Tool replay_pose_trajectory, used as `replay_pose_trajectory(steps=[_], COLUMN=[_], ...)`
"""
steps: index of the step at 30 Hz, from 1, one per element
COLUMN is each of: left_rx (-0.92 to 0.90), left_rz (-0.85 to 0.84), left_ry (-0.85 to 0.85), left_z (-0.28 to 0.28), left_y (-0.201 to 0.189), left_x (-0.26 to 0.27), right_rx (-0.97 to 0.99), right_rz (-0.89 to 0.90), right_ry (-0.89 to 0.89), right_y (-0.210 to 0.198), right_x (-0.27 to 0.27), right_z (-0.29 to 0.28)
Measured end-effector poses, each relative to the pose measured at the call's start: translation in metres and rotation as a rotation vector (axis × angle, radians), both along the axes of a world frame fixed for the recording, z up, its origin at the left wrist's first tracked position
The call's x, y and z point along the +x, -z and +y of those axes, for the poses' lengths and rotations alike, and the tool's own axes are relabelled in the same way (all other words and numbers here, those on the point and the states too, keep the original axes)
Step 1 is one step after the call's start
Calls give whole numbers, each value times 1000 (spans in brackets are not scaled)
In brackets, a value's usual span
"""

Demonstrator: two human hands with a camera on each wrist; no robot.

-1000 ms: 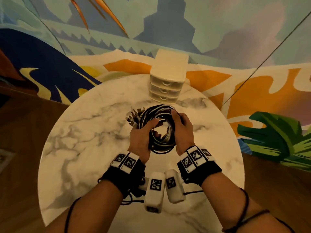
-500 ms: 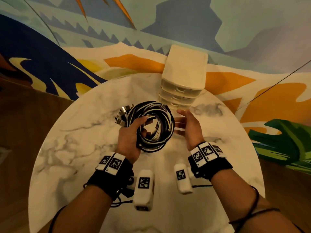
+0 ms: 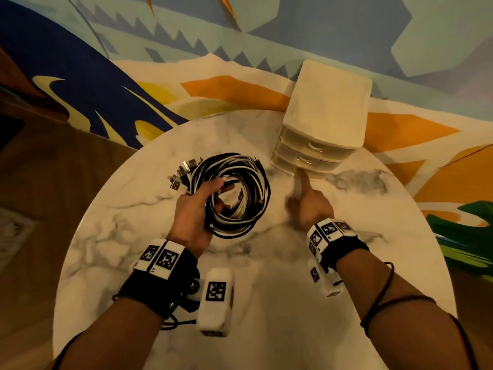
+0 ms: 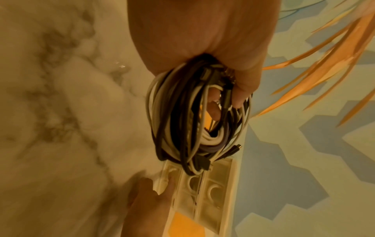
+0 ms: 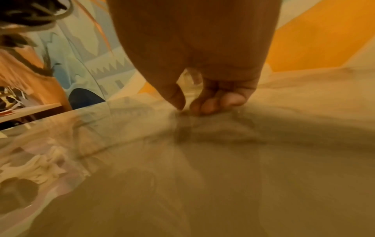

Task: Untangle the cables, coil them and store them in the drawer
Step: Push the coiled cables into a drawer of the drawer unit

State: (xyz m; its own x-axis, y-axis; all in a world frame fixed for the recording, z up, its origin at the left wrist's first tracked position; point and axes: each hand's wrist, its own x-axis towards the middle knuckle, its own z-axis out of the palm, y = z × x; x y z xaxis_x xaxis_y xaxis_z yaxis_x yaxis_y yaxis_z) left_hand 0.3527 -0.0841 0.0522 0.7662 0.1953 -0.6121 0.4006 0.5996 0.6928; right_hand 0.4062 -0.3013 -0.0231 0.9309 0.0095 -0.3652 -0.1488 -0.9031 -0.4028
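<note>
Left hand (image 3: 194,209) grips the coiled cables (image 3: 234,193) left of the drawer unit (image 3: 325,121); right hand (image 3: 310,206), fingers curled, touches its bottom drawer (image 3: 301,170) at the marble table (image 3: 133,236) far edge.

Round marble table (image 3: 138,263); colourful mural wall (image 3: 320,28); wood floor (image 3: 40,169); warm light.

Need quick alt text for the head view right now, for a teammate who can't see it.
The left hand grips a coil of black and white cables above a round marble table, while the right hand reaches a finger to the bottom drawer of a small cream drawer unit.
</note>
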Motion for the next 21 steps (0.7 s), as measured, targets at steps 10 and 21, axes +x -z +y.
replay_pose_trajectory(steps=[10,21], left_rx=[30,325], left_rz=[43,148], left_ry=[183,233], left_z=[-30,-88], left_y=[-3,24], left_x=[19,42], right_rx=[123,193], right_rz=[-115,-48], right_ry=[-3,-29], right_y=[2,-12], right_x=[-96,-151], right_z=[19,22])
